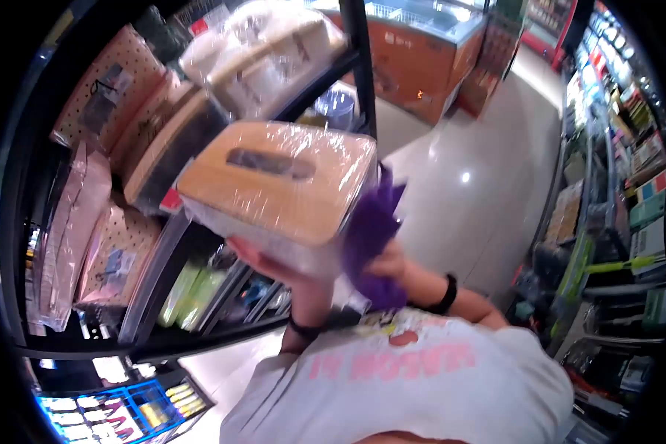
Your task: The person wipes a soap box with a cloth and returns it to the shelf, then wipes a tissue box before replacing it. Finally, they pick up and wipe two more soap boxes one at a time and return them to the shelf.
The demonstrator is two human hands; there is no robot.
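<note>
A tissue box [274,200] with a wooden lid and a slot in its top, wrapped in clear plastic, is held up in front of my chest. My left hand [270,263] supports it from below at its near left side, the fingers curled against the pale base. At the box's right end my right hand [387,265] grips a purple cloth [374,229], which lies against the wrapped side. The cloth covers part of the right hand's fingers.
On the left shelf [174,248] are wrapped pink dotted boxes [118,248] and another plastic-wrapped box [274,59]. An orange chest freezer [407,66] stands ahead. Stocked shelves [636,200] line the right of the aisle floor [470,192]. A blue basket [137,407] is low at left.
</note>
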